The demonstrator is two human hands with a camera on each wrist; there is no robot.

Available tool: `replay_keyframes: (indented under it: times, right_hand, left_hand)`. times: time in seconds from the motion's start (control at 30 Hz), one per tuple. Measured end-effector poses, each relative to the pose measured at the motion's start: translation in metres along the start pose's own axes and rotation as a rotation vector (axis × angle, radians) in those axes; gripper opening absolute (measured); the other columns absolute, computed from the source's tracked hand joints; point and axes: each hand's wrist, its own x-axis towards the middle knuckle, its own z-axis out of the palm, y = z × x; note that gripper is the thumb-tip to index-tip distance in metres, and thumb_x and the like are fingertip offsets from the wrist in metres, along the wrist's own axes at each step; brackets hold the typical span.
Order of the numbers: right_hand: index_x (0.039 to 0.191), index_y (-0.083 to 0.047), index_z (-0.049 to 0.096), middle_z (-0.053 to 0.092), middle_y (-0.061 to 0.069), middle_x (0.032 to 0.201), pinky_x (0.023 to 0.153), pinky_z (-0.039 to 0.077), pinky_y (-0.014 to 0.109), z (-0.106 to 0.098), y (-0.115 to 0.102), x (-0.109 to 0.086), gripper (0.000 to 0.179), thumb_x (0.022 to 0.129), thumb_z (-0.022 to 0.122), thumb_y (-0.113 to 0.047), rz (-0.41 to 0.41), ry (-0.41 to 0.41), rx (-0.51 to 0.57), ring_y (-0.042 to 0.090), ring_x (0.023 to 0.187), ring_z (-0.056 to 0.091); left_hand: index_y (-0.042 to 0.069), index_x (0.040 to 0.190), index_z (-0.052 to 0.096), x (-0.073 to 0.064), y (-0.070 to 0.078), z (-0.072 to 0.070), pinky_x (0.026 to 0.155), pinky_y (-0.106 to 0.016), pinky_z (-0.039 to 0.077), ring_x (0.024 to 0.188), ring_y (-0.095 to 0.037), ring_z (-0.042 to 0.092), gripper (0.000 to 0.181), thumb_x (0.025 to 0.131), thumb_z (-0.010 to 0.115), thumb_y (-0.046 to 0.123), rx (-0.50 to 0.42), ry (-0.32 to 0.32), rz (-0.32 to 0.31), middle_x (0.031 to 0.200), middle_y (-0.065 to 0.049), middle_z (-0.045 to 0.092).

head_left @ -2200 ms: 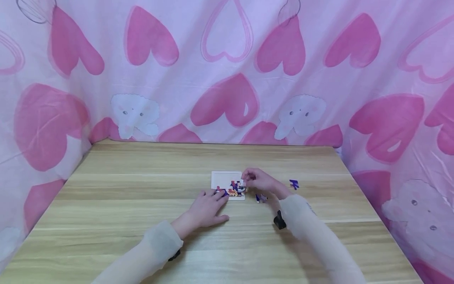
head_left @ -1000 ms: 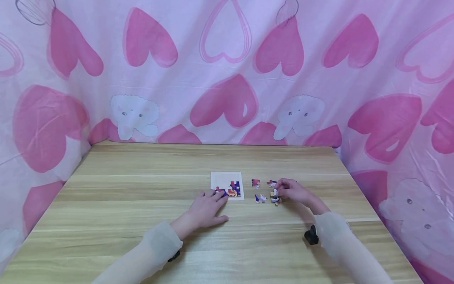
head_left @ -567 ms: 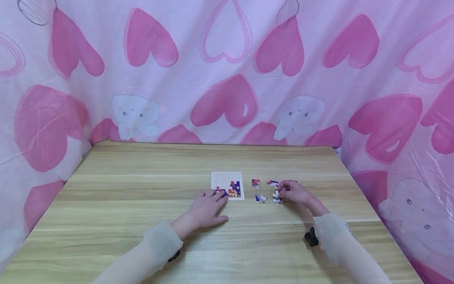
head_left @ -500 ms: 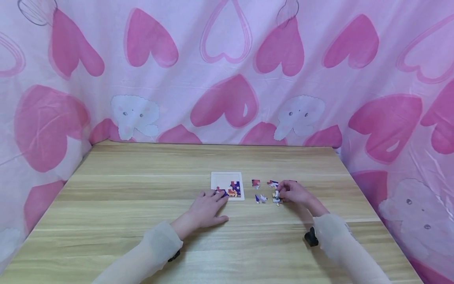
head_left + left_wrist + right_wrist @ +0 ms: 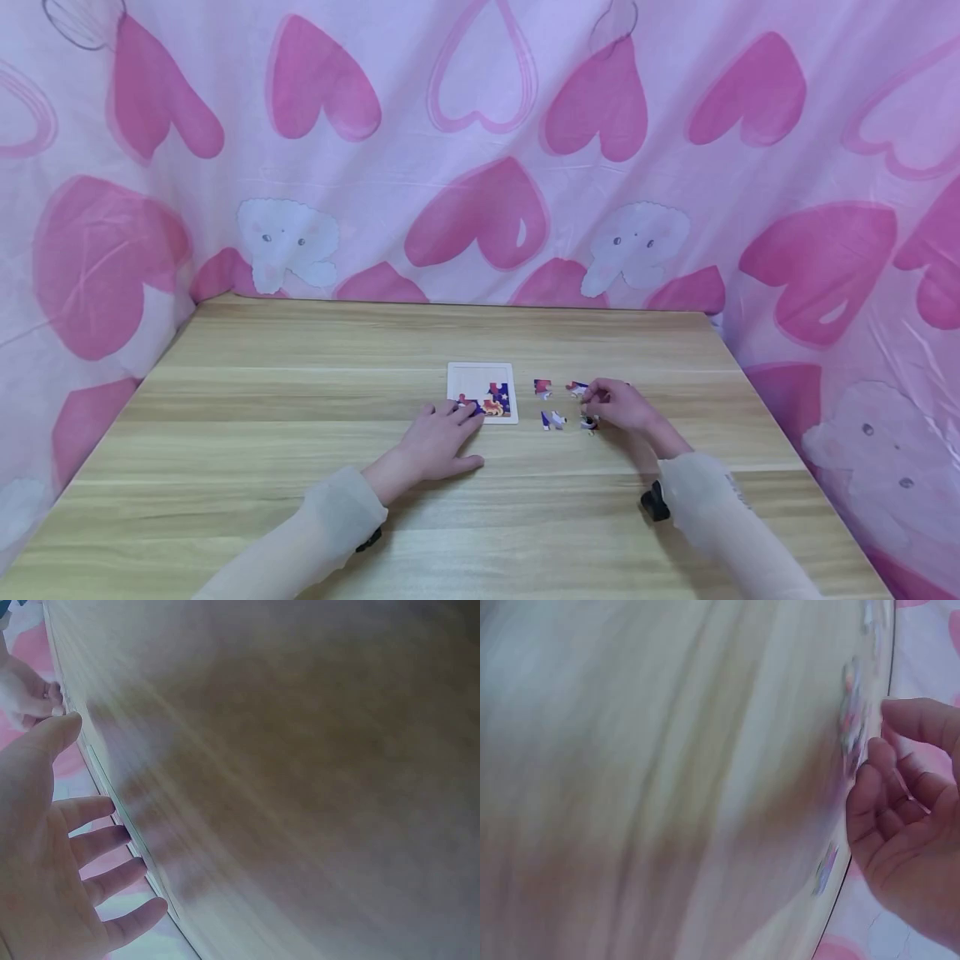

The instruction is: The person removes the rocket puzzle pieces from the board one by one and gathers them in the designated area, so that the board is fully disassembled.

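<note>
My left hand (image 5: 438, 439) lies flat with fingers spread, its fingertips over the lower left corner of a white square puzzle board (image 5: 465, 379). Blue, red and yellow pieces (image 5: 495, 402) fill the board's lower right part; some are hidden by the fingers. Seen from the left wrist, the same hand (image 5: 45, 847) has its fingers extended. My right hand (image 5: 618, 406) bends over the table to the right, pinching a white and dark puzzle piece (image 5: 589, 423) at its fingertips. In the right wrist view the right hand (image 5: 907, 810) has curled fingers, the thumb close to them.
Loose puzzle pieces lie between board and right hand: a red one (image 5: 542, 387), a blue and white one (image 5: 553, 420), and a blue and red one (image 5: 576, 388) beside the fingers. A wood-grain table (image 5: 300, 383) meets a pink heart-patterned curtain (image 5: 480, 217) behind.
The right hand has carried the white and dark piece from the board's right side out to the right, then turned it among the loose pieces. The left hand stays put.
</note>
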Motion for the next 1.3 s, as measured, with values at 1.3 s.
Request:
replay_keyframes:
  times: [1.3]
  right_hand:
    - [0.102,-0.013,0.06,0.05,-0.001,0.092,0.071,0.041,0.028,0.066,-0.076,0.072,0.031,0.074,0.069,-0.007,-0.187,-0.176,-0.22,0.014,0.079,0.046]
  left_hand:
    - [0.015,0.132,0.043,0.0,-0.002,0.001,0.09,-0.054,0.03,0.12,-0.031,0.033,0.068,0.081,0.043,0.06,-0.005,0.007,0.01,0.136,-0.007,0.036]
